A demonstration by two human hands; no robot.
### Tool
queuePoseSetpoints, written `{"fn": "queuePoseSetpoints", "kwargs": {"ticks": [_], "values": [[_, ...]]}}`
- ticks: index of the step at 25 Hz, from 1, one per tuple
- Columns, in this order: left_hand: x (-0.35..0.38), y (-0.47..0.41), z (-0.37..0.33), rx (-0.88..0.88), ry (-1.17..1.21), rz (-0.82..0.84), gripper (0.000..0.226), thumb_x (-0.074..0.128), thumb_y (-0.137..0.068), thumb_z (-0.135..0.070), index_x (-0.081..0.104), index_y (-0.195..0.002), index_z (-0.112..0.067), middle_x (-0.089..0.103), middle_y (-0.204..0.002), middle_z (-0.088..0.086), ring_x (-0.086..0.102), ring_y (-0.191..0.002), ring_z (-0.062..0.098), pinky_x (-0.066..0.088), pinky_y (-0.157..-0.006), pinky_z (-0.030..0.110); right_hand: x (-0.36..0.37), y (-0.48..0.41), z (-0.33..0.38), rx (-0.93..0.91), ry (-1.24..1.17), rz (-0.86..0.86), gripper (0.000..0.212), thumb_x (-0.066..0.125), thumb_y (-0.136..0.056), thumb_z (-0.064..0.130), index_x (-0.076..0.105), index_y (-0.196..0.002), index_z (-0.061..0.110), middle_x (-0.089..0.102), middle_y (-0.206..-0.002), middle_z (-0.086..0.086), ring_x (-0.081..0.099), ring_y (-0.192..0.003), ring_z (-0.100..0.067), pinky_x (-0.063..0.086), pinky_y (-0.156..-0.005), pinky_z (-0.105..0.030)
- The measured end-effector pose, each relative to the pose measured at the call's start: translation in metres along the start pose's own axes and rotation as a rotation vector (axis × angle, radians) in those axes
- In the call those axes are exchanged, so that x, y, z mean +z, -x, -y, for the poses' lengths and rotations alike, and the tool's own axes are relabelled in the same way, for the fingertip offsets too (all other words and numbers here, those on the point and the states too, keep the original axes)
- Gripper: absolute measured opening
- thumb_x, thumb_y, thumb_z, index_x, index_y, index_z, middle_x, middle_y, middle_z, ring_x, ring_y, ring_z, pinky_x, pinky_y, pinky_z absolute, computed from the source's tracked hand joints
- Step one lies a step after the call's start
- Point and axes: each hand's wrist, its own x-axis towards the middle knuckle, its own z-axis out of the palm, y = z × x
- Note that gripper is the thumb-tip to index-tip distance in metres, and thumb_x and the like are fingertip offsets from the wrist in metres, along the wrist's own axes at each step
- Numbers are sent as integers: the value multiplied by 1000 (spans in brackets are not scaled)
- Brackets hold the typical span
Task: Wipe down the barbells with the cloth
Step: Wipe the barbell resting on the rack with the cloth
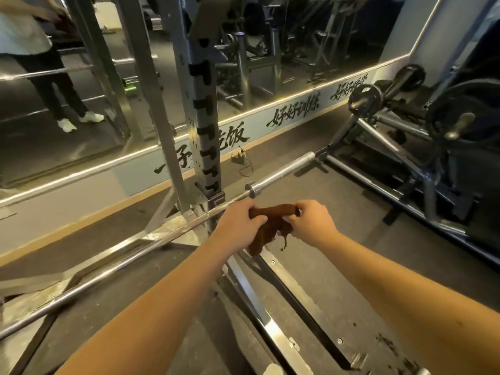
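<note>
On my far left is the mirror [40, 147], and below it the bar [108, 271] runs up from the lower left corner toward the middle, lying low in the rack. It passes the upright [204, 125] and goes on behind my hands.

My left hand [240, 226] is curled round one end of the cloth [270, 226], knuckles up, just in front of the bar. The brown cloth is pulled into a tight roll along its top edge between my two hands, and the rest hangs down in a loose fold with a frayed thread. My right hand [311, 223] pinches the other end, fingers curled over it. I cannot tell whether the cloth touches the bar. It looks to sit just on my side of it, near the collar.

Further right the sleeve [284, 170] sticks out bare past the collar, and beyond it stands a machine loaded with plates [460, 109].

I judge that I am readying the cloth, not wiping: both hands are on it and neither is on the steel. Next I need to lay or wrap the cloth over the bar, close one hand round it and slide along the shaft. The rack hook and collar will stop the slide, so I must lift off and start again past them.
</note>
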Motion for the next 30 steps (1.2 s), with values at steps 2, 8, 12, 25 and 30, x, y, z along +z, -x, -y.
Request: {"fn": "queuePoseSetpoints", "kwargs": {"ticks": [2, 8, 12, 25, 30], "values": [[15, -17, -9, -10, -14, 5, 11, 63, -99, -37, 66, -106, -30, 65, -94, -10, 59, -86, 1, 40, -68, 17, -2, -16, -8, 97, -343, 47, 15, 54, -104, 15, 67, -112, 18, 73, -95, -12, 76, -78, -27, 65, -74, -45], [62, -74, -17, -78, 43, -30, 11, 63, -99, -31, 66, -110, -29, 64, -94, -14, 58, -86, -2, 37, -69, 15, -3, -73, -36, 311, -1037, 143, 27, 43, -105, 1, 62, -121, 12, 66, -119, -19, 66, -110, -36, 65, -72, -47], [76, -115, -3, -161, 80, -41, 14, 63, -100, -33, 64, -113, -28, 64, -99, -12, 60, -92, 2, 49, -82, 22, 7, -118, -51, 350, -1126, 103, 20, 49, -103, 2, 58, -120, 9, 62, -123, -21, 64, -113, -35, 65, -75, -45], [116, -300, 113, -166, -57, -13, 29, 71, -94, -32, 71, -121, -20, 61, -116, -1, 60, -102, 13, 47, -96, 27, 103, -292, -96, 462, -832, -200, 65, 82, -72, 50, 57, -115, 9, 72, -97, -6, 71, -85, -18, 58, -73, -42], [125, -355, 159, -191, -421, 9, 59, 75, -88, -48, 57, -138, -21, 53, -138, 4, 42, -132, 27, 37, -112, 47, 112, -339, -109, 300, -662, -262, 16, 77, -89, 28, 65, -97, 22, 67, -86, 9, 61, -70, 3, 44, -60, -10]]}}
